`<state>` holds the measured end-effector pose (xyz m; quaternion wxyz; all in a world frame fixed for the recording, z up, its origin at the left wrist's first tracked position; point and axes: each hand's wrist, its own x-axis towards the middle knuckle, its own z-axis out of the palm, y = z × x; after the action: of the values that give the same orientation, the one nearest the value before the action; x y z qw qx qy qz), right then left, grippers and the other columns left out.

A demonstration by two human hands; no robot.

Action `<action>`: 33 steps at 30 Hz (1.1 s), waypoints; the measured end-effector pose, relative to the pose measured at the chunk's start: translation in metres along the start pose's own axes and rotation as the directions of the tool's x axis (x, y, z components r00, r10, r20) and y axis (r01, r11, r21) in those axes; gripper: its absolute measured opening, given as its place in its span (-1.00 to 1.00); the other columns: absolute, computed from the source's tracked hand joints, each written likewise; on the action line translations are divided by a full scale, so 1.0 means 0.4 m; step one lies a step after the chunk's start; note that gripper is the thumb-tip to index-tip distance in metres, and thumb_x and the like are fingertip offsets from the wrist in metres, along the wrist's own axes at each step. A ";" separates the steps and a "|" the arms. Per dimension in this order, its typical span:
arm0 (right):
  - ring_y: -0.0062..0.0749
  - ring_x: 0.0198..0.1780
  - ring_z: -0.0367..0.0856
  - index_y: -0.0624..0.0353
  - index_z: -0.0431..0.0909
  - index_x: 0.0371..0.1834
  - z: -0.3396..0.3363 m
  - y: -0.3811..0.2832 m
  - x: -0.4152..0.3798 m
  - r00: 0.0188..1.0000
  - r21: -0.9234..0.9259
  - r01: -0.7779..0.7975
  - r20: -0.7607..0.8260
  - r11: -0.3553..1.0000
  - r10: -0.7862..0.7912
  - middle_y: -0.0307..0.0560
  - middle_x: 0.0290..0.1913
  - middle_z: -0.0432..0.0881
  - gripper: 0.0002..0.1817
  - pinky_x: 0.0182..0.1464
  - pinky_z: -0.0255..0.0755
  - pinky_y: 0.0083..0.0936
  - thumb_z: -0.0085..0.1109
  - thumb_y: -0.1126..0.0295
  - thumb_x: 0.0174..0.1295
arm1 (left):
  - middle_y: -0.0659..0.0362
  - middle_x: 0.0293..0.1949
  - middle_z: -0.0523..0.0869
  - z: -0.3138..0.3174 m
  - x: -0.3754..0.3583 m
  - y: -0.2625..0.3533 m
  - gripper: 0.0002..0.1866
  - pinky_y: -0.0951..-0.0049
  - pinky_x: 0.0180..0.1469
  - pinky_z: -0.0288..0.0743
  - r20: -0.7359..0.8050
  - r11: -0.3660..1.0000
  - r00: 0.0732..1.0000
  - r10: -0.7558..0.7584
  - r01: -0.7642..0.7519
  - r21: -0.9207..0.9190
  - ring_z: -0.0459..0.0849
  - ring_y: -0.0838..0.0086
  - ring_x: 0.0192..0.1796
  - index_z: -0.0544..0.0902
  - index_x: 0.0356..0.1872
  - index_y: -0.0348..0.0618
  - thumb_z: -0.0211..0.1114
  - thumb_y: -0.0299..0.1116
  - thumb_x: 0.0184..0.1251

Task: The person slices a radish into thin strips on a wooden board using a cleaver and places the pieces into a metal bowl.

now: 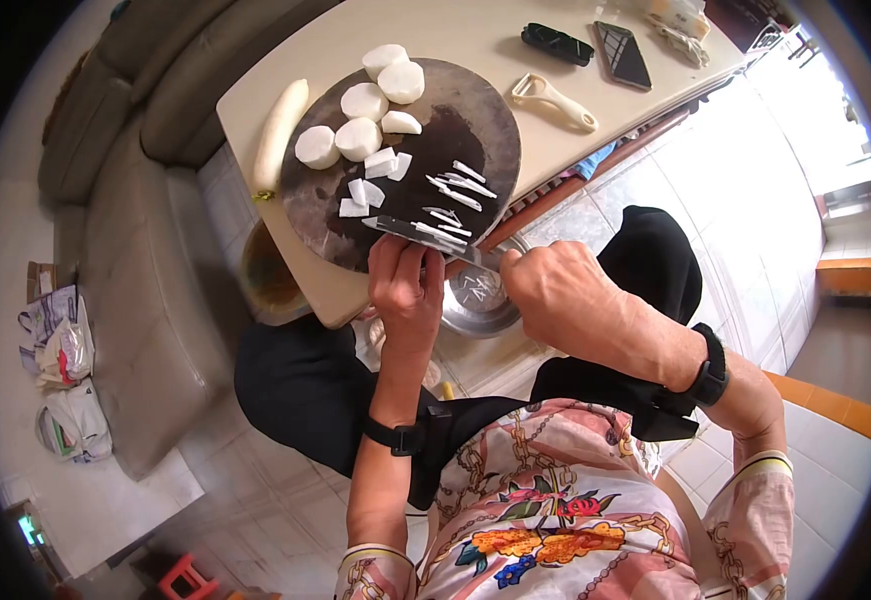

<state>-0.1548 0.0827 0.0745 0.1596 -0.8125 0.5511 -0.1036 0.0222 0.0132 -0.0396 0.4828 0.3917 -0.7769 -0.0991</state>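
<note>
My right hand [565, 290] is closed round the handle of a knife [420, 235], whose blade lies near the front edge of the round dark cutting board [335, 225]. My left hand [405, 275] has its fingers bent against the blade; what they hold, if anything, is hidden. Thin white strips [460, 190] lie on the board beyond the blade. Small white pieces [380, 162] and several thick white radish rounds [359, 139] rest on its left and far parts. A whole white radish [281, 135] lies left of the board.
A metal bowl [480, 318] with white strips sits below the table edge. On the table [265, 75] are a peeler [555, 103], a phone [623, 55] and a dark case [557, 44]. A grey sofa [155, 290] stands at the left.
</note>
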 end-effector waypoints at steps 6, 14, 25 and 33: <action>0.02 -0.45 0.68 0.36 0.58 -0.55 0.034 -0.009 0.049 0.998 -0.021 -0.027 -0.057 0.999 0.025 0.17 -0.53 0.62 -0.92 -0.40 0.55 -0.23 0.17 0.57 -0.15 | 0.03 -0.19 0.64 -0.010 0.008 0.007 -0.78 0.22 -0.09 0.53 0.035 0.999 0.999 0.029 -0.030 0.018 0.62 0.11 -0.13 0.66 -0.28 -0.31 0.37 -0.66 -0.01; 0.05 -0.46 0.67 0.38 0.55 -0.60 0.002 0.000 0.004 0.995 0.032 -0.065 -0.069 0.997 0.067 0.19 -0.56 0.60 -0.93 -0.40 0.53 -0.19 0.18 0.57 -0.18 | 0.04 -0.19 0.64 -0.005 0.004 0.003 -0.80 0.23 -0.07 0.52 0.001 1.000 1.000 0.013 -0.013 -0.013 0.62 0.12 -0.11 0.66 -0.28 -0.32 0.36 -0.68 0.01; 0.03 -0.45 0.68 0.34 0.59 -0.56 0.015 -0.005 0.034 1.000 -0.009 -0.014 -0.022 1.000 0.014 0.17 -0.54 0.61 -0.93 -0.39 0.55 -0.22 0.19 0.57 -0.16 | 0.01 -0.20 0.66 -0.010 0.005 0.007 -0.81 0.20 -0.06 0.54 0.029 1.000 0.999 0.018 -0.018 0.014 0.64 0.09 -0.11 0.66 -0.29 -0.35 0.36 -0.68 0.01; 0.05 -0.43 0.67 0.34 0.60 -0.59 0.007 0.019 0.018 0.999 0.036 -0.031 -0.043 0.999 0.033 0.18 -0.56 0.60 -0.93 -0.37 0.55 -0.22 0.21 0.56 -0.21 | 0.00 -0.20 0.67 -0.011 0.005 0.006 -0.82 0.22 -0.06 0.56 0.009 0.997 0.997 0.072 -0.072 0.012 0.65 0.10 -0.11 0.66 -0.28 -0.38 0.35 -0.68 0.04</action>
<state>-0.1577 0.0737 0.0692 0.1635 -0.7981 0.5655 -0.1287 0.0240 0.0145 -0.0348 0.4803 0.3662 -0.7931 -0.0785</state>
